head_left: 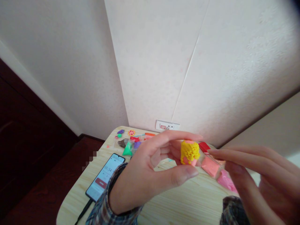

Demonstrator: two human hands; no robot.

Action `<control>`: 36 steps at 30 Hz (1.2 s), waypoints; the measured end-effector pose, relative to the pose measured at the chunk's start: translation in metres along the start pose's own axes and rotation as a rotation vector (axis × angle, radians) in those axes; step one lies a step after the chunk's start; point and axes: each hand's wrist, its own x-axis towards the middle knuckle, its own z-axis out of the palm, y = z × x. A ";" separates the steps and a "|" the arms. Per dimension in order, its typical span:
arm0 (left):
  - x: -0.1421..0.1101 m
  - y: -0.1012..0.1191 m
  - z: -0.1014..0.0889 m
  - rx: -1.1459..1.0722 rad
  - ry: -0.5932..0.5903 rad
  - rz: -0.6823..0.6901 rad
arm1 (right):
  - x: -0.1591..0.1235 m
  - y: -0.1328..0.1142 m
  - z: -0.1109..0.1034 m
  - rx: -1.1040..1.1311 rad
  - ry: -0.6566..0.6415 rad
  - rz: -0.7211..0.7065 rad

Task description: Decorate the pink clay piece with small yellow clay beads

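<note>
My left hand (150, 168) is raised over the table and pinches a small clay piece (189, 152) between thumb and fingertips. The piece is yellow and bumpy on top with pink underneath. My right hand (255, 178) comes in from the right with its fingers stretched out flat, the tips close to the clay piece, holding nothing that I can see.
A light wooden table (182, 203) stands in a room corner. On it lie a phone (105, 176) showing a timer with a cable attached, several small bags of coloured clay (131, 145) at the back, and pink and orange bags (217, 173) on the right. A wall socket (167, 125) sits behind.
</note>
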 end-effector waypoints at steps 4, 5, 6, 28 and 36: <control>-0.001 0.002 -0.005 0.016 0.102 -0.004 | 0.003 0.000 0.039 0.106 -0.212 0.046; -0.001 0.003 -0.007 0.014 0.120 0.003 | -0.003 0.007 0.052 0.104 -0.346 0.098; -0.001 0.003 -0.009 0.010 0.134 0.013 | -0.011 0.014 0.065 0.089 -0.522 0.164; 0.000 -0.001 -0.024 0.036 0.201 0.024 | -0.012 0.023 0.085 0.552 -0.669 0.341; 0.003 -0.008 -0.020 -0.077 0.187 0.019 | 0.031 -0.021 0.052 1.161 -0.032 0.512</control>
